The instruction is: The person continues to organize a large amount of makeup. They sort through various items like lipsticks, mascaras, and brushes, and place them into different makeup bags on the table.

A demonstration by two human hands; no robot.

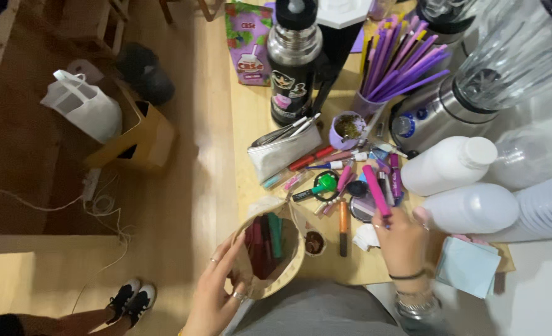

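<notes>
My left hand (217,289) grips the rim of an open beige pouch (288,264) at the table's near edge, holding it open. Inside the pouch lie several pens, red and green. My right hand (403,239) holds a pink marker (375,190) by its lower end, above a heap of pens and make-up items (341,180) spread on the wooden table (251,118). A silver pencil case (282,152) lies just beyond the heap.
A black flask (294,56), a cup of purple straws (391,62), a blender (475,87), two white bottles (456,165) and light blue paper (469,264) crowd the table. On the floor at left stand a cardboard box (142,137), a white bag (83,106) and someone's black shoes (129,298).
</notes>
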